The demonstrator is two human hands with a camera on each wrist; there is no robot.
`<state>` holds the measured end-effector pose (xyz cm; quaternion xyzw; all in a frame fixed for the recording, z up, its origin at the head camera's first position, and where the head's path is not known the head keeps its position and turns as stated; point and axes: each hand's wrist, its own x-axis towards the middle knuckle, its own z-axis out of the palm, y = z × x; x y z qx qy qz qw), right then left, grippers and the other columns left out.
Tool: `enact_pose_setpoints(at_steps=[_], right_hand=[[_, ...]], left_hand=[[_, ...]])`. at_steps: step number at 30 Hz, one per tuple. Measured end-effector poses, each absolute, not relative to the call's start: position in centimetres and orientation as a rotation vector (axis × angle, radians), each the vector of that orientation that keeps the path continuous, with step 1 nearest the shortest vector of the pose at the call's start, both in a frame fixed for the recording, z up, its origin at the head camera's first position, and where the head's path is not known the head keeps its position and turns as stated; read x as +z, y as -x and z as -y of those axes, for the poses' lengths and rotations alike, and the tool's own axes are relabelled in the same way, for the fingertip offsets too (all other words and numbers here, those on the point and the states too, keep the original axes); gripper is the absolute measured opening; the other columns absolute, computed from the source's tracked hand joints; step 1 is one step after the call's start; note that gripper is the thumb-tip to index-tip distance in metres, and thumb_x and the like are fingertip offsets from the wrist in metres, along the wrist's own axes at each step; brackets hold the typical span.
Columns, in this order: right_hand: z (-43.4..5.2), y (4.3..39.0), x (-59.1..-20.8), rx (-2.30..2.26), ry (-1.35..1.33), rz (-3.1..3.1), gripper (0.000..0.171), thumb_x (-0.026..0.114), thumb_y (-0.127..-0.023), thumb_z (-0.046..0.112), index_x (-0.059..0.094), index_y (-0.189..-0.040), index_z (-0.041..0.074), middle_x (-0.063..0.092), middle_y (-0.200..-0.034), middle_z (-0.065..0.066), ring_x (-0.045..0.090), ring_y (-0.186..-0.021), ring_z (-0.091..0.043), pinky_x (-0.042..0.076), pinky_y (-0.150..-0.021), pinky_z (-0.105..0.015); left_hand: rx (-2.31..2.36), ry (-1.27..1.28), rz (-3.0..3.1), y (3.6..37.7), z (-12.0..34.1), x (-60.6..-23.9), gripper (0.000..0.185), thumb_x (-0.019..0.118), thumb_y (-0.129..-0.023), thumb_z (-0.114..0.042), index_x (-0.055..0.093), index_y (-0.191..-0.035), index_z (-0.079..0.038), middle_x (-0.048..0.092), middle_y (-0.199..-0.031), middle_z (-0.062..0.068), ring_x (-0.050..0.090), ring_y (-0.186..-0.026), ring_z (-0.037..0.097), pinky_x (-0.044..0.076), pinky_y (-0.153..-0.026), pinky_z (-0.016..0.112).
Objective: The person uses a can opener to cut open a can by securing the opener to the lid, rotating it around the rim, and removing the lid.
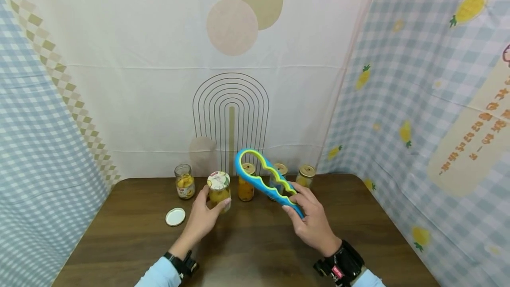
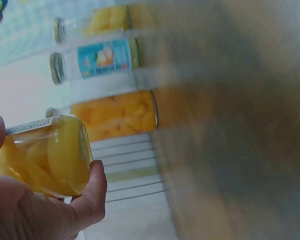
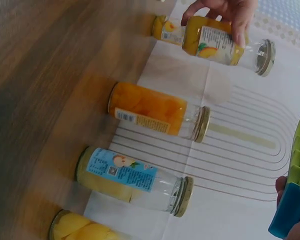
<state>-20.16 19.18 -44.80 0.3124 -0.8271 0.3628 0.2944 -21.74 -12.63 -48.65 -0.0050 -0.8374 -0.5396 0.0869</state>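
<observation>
My left hand (image 1: 209, 209) grips a glass jar of yellow fruit (image 1: 219, 191) with a patterned lid, which seems raised a little off the wooden table (image 1: 255, 242). The left wrist view shows the same jar (image 2: 45, 155) in my palm; in the right wrist view the held jar (image 3: 217, 45) lies under my left fingers (image 3: 225, 10). My right hand (image 1: 292, 198) holds a blue and green jar opener (image 1: 260, 174) by its narrow end, its big loop up and to the left, above the row of jars. The opener (image 3: 295, 200) shows at the right wrist view's edge.
An open jar (image 1: 185, 181) stands at the left with a loose white lid (image 1: 175, 216) in front of it. An orange-fruit jar (image 1: 245, 185), a blue-labelled jar (image 1: 279, 174) and a gold-lidded jar (image 1: 306, 175) line the back edge. Cloth screens enclose three sides.
</observation>
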Motion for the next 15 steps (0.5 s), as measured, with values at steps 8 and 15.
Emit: enact_pose_setpoints(at_steps=[8, 15], right_hand=[[-18.9, 18.9, -44.2, 0.955, -0.878, 2.214, 0.004, 0.075, -0.101, 0.016, 0.071, -0.101, 0.013, 0.063, -0.148, -0.016, 0.064, -0.125, -0.028, 0.059, -0.089, -0.038], [-18.8, 18.8, -43.7, 0.949, -0.902, 2.195, 0.004, 0.074, -0.102, 0.017, 0.072, -0.101, 0.013, 0.063, -0.149, -0.016, 0.065, -0.125, -0.028, 0.058, -0.092, -0.038]], left_hand=[[-1.662, -0.009, 2.509, 18.0, 13.6, -48.9, 0.082, 0.078, -0.097, -0.047, 0.042, -0.159, -0.007, 0.055, -0.151, 0.016, 0.056, -0.141, 0.039, 0.057, -0.107, 0.052], [-1.667, -0.011, 2.498, 16.9, 13.6, -48.4, 0.08, 0.081, -0.095, -0.046, 0.047, -0.156, -0.008, 0.058, -0.145, 0.013, 0.057, -0.137, 0.034, 0.059, -0.098, 0.043]])
